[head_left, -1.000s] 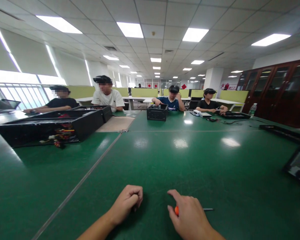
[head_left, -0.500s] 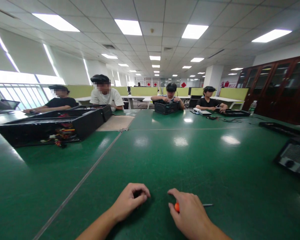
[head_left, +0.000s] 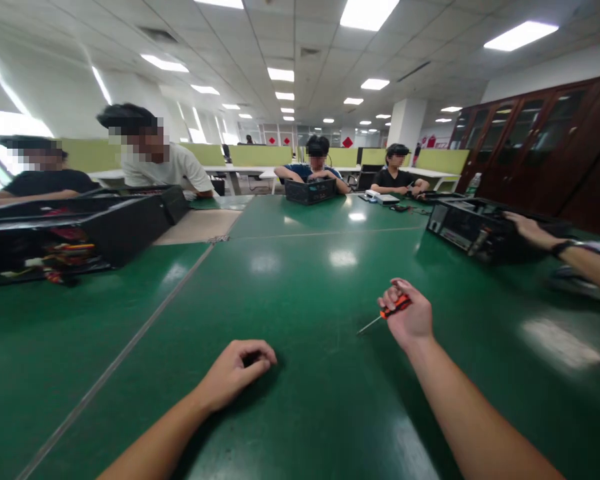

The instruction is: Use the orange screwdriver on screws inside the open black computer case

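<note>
In the head view, my right hand [head_left: 413, 319] is closed around the orange and black handle of a screwdriver [head_left: 396, 306]. Its thin metal shaft points left and down toward the green tabletop, and I cannot tell whether the tip touches it. The hand is turned with the palm side partly toward me. My left hand [head_left: 237, 373] rests on the table nearer to me, fingers loosely curled and the thumb tip close to the index finger. Nothing shows in it. Bare green table [head_left: 320, 320] lies between my hands.
At right, another person's hand [head_left: 535, 230] is on a black computer case [head_left: 480, 230]. A larger open case [head_left: 130, 230] with loose cables stands at left, by a beige board [head_left: 200, 225]. Across the table, people sit around another case [head_left: 310, 192].
My right hand has moved forward and turned over with the screwdriver, whose shaft now points left instead of right. A co-worker's arm and the case have come further into view at right.
</note>
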The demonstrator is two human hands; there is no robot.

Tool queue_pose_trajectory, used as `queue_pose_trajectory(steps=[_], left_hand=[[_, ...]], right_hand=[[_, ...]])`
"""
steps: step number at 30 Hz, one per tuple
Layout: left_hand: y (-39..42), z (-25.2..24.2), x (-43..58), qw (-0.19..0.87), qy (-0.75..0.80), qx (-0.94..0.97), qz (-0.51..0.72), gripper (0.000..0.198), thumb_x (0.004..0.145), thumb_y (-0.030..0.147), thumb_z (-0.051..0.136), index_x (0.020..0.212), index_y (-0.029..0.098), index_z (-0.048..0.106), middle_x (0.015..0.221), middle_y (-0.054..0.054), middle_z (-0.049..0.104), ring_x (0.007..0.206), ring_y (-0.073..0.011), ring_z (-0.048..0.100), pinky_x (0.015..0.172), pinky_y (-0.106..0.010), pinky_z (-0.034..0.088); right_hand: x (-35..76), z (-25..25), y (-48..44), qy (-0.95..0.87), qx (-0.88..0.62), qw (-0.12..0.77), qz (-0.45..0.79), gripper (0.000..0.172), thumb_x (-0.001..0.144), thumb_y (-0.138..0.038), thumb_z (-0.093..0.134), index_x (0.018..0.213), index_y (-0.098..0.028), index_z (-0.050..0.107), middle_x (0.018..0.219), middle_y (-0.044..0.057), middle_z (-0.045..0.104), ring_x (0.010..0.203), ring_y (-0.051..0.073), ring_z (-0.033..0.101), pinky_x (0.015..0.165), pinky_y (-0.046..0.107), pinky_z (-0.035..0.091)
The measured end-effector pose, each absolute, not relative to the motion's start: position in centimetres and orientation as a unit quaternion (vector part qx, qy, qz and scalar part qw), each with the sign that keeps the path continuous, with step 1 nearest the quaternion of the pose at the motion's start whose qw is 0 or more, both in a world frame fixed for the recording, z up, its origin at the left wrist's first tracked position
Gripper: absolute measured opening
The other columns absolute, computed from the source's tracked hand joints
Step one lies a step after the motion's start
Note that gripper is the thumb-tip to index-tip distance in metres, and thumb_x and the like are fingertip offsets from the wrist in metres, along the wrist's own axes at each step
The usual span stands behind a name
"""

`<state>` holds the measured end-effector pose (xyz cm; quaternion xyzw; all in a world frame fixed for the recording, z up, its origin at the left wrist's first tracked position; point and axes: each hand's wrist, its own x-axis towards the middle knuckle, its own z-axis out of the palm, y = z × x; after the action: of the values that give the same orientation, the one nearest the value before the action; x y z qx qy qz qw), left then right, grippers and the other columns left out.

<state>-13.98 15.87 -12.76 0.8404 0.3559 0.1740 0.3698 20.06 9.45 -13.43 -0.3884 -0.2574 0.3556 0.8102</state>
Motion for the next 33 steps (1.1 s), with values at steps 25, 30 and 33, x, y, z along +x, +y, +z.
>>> queue_pose_trajectory(steps=[25,30,33], left_hand=[[15.3,-12.5,-13.6,0.336,0.354,0.861,0.145,0.028,0.083,0.035,0.051,0.083,0.018,0.073,0.079,-0.003,0.070,0.076,-0.0189,0.061,0.071,-0.028,0.041],[15.3,-12.9,-13.5,0.337,0.351,0.860,0.152,0.026,0.083,0.033,0.052,0.084,0.017,0.073,0.077,-0.003,0.070,0.073,-0.0183,0.060,0.070,-0.028,0.041],[15.3,-13.1,-13.5,0.335,0.348,0.862,0.154,0.025,0.082,0.032,0.053,0.084,0.017,0.073,0.077,-0.003,0.070,0.073,-0.0181,0.060,0.071,-0.027,0.042]], right_hand=[[16.6,-12.3,7.0,-0.339,-0.379,0.791,0.341,0.046,0.081,-0.049,0.071,0.062,-0.020,0.041,0.053,-0.005,0.040,0.046,0.009,0.040,0.044,0.020,0.033],[14.8,-11.5,5.7,-0.375,-0.369,0.771,0.358,0.053,0.086,-0.059,0.067,0.061,-0.020,0.040,0.050,-0.007,0.034,0.043,0.007,0.029,0.040,0.019,0.022],[14.7,-11.3,5.5,-0.378,-0.352,0.765,0.384,0.055,0.089,-0.061,0.058,0.059,-0.020,0.039,0.048,-0.006,0.033,0.043,0.007,0.028,0.040,0.020,0.021]])
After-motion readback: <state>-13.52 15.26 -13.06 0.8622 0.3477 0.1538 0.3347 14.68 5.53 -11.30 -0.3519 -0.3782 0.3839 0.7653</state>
